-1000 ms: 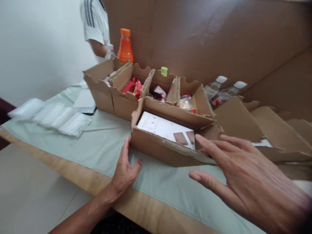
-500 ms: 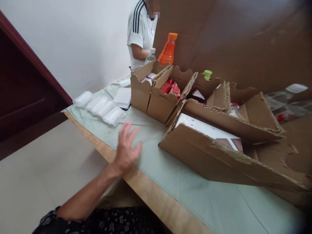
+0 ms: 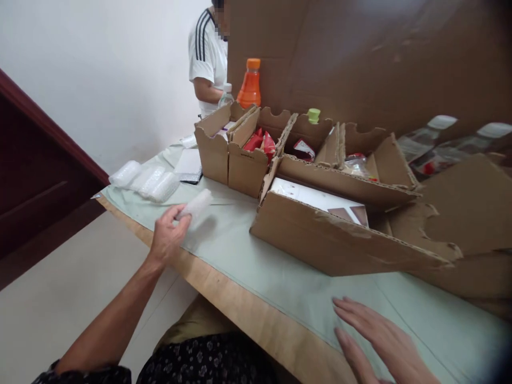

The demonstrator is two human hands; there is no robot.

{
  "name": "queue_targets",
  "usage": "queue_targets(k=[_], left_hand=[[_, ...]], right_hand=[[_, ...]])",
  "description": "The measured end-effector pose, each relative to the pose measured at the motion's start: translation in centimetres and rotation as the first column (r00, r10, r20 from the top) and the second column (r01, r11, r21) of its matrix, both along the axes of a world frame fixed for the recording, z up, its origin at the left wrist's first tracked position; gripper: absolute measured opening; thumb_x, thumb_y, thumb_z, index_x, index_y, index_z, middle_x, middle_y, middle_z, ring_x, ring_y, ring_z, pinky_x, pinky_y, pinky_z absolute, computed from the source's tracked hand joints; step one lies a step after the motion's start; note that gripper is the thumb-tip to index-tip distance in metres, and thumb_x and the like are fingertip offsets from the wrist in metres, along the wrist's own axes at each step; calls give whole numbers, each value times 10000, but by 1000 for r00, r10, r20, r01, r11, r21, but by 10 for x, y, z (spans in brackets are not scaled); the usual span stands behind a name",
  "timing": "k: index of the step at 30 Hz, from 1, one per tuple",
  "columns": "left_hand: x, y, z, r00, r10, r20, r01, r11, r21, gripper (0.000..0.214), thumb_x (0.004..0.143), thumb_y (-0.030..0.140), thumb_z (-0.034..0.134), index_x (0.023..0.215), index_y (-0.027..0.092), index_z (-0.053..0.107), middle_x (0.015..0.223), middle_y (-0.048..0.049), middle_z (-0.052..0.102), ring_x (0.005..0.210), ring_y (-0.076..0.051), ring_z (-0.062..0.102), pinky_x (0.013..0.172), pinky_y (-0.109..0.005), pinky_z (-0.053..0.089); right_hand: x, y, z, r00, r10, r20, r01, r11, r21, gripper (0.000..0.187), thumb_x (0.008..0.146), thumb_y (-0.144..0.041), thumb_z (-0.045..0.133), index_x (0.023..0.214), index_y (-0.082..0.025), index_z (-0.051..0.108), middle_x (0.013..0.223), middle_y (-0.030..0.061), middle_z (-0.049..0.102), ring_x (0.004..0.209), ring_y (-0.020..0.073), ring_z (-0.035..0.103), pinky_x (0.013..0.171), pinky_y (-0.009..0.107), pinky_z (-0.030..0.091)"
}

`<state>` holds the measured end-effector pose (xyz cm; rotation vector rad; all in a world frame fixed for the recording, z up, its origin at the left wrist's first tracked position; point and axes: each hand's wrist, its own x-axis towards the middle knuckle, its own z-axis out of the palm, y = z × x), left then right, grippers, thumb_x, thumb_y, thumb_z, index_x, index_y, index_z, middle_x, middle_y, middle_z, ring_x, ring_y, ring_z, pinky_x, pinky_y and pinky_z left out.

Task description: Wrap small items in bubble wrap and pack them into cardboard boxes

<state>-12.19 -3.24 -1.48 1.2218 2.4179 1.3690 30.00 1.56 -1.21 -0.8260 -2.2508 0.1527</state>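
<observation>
Between the thumb and fingers of my left hand (image 3: pixel 168 234) is a bubble-wrapped packet (image 3: pixel 197 205), lifted a little above the green tablecloth (image 3: pixel 228 221). Further left, several similar bubble-wrapped packets (image 3: pixel 150 181) lie side by side near the table's end. My right hand (image 3: pixel 374 336) hovers over the cloth at the lower right, thumb and fingers apart, holding nothing. In front of it stands a cardboard box (image 3: pixel 316 240) with a white box (image 3: pixel 316 198) inside.
Cardboard bins (image 3: pixel 248 170) with red packets and other goods line the table's back. Behind them stand an orange bottle (image 3: pixel 250 88) and clear bottles (image 3: pixel 428 136). A flat white packet (image 3: pixel 189 162) lies by the bins. A person in a white shirt (image 3: pixel 208 58) stands beyond.
My left hand, empty and spread before, has taken one bubble-wrapped packet from the row and lifted it. My right hand has come into view at the lower right. The view has shifted slightly.
</observation>
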Motion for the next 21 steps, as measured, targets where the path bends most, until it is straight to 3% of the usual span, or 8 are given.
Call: queue_targets(k=[2,3,5,7,10,16,18,21], left_hand=[[41,-13,2,971,-131,198,128,991,26,315,882,407,616,1060,178,739,897,-41,768,806,-215,694,724,-294,551],[63,-18,1,916,-206,343,193,979,71,332,865,416,660,1076,171,734,920,-46,778,815,-208,702,740,-285,556],[103,-26,-2,721,-333,608,289,942,172,382,832,405,740,1128,165,716,992,-65,789,878,-206,718,796,-282,561],[131,-31,-8,513,-394,763,355,906,229,413,826,403,787,1161,176,704,982,-59,786,865,-190,713,800,-269,553],[151,-34,-16,338,-399,852,409,878,250,314,867,426,790,1070,194,728,865,-14,751,742,-133,643,739,-224,513],[164,-35,-17,166,-359,918,468,849,247,255,801,422,839,834,181,761,768,-4,704,710,-130,588,719,-233,483],[170,-36,-15,164,-370,914,493,834,249,255,785,425,845,844,183,788,794,-18,729,730,-145,611,752,-259,500],[175,-37,-13,219,-404,888,521,818,243,255,811,434,823,886,191,822,853,-39,770,790,-175,657,807,-293,522]], right_hand=[[-25,-10,6,1000,28,-12,-29,993,-117,236,998,-270,631,1227,-264,689,1165,68,787,1058,252,761,874,405,619],[-37,-15,7,999,46,-22,-50,981,-188,258,1005,-265,625,1260,-265,669,1199,67,781,1090,241,757,896,392,626],[-57,-25,4,996,75,-44,-85,948,-306,343,1014,-295,617,1355,-253,619,1322,92,742,1205,247,722,969,403,621],[-70,-34,-4,995,84,-48,-96,916,-389,499,1005,-382,627,1471,-226,541,1450,137,668,1326,291,655,1052,471,587],[-73,-47,-18,999,21,-42,-39,878,-477,710,981,-494,637,1593,-218,405,1536,173,589,1393,352,591,1115,583,520],[-60,-70,-38,963,-257,-80,149,758,-635,915,924,-584,675,1662,-249,251,1584,195,526,1387,402,574,1076,614,529],[-61,-74,-41,950,-295,-101,160,739,-655,952,899,-600,694,1664,-251,248,1584,196,521,1379,413,576,1038,600,556],[-64,-71,-43,934,-325,-150,149,734,-663,912,911,-593,678,1654,-244,280,1585,199,516,1390,409,567,1041,599,556]])
